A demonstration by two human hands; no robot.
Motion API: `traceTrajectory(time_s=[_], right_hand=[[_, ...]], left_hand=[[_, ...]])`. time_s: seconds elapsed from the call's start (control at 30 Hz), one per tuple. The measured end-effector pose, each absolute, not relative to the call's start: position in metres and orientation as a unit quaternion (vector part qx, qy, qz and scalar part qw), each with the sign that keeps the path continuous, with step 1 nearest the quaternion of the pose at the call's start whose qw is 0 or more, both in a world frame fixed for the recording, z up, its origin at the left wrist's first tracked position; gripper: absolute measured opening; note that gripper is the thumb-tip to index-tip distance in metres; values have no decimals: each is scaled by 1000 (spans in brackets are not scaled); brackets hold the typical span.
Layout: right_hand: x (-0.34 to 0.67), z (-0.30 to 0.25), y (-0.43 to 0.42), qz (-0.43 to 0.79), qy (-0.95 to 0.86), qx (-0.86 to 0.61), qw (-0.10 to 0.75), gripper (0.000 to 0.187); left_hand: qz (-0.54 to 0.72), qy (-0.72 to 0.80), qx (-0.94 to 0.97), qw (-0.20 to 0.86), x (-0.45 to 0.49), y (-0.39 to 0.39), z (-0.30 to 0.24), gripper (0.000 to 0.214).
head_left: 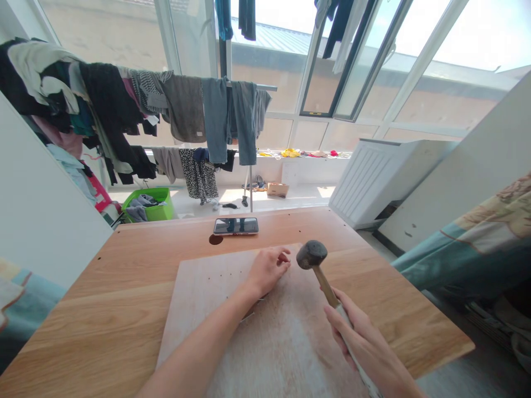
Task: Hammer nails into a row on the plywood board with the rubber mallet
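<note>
My right hand (pixel 352 326) is wrapped round the handle of a rubber mallet (pixel 312 255), whose dark head is raised to the right of my left hand. Resting over the far part of a pale wooden board (pixel 194 326), my left hand (pixel 270 268) has its fingers curled and pinched together. Whatever is between those fingertips is too small to name. Thin nail-like pieces (pixel 248 317) lie on the board, partly hidden by my left forearm. Small dark dots, perhaps holes or nail heads, mark the board's far left part.
The board lies on a wooden table (pixel 124 298). A smartphone (pixel 235 226) sits near the table's far edge, beside a round dark hole (pixel 215 239). Beyond are a clothes rack with hanging laundry (pixel 186 108), a green basket (pixel 160 209) and a white cabinet (pixel 369 177). Curtains (pixel 477 243) hang at right.
</note>
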State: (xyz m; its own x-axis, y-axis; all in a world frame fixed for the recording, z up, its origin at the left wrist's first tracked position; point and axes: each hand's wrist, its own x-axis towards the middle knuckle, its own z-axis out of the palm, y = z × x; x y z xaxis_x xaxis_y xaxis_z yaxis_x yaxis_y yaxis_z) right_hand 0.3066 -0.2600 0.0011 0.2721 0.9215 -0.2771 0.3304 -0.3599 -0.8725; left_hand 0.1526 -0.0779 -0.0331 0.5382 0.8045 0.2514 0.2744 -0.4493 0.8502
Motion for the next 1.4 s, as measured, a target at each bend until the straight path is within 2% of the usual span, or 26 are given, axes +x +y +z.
traceTrajectory(time_s=[0.3,0.53,0.73,0.83,0.93,1.03,1.17,1.27,1.4], right_hand=[[293,17,-244,404,-500,-695,321,69],[292,20,-244,372,-499,-725,295,75],[297,14,-253,369,-471,-732,325,72],[303,5,-264,371,-454,-746,316,70],[310,-3,-272,380,-445,-758,287,65],[316,-7,-273,378,-455,-761,264,54],[321,-6,-260,387,-477,-744,261,38],[322,-7,-251,392,-474,-732,293,46],[320,-9,-247,384,-483,-737,275,55]], left_hand=[[345,337,772,414,153,-80,-28,36],[348,342,767,416,153,-79,-30,33],[323,333,782,415,151,-78,-25,39],[292,325,824,361,135,-79,-6,29],[165,299,894,290,111,-87,20,13],[55,293,935,194,94,-103,35,15],[10,288,952,107,98,-128,32,15],[-5,267,960,87,107,-137,25,22],[13,236,967,96,110,-132,25,18]])
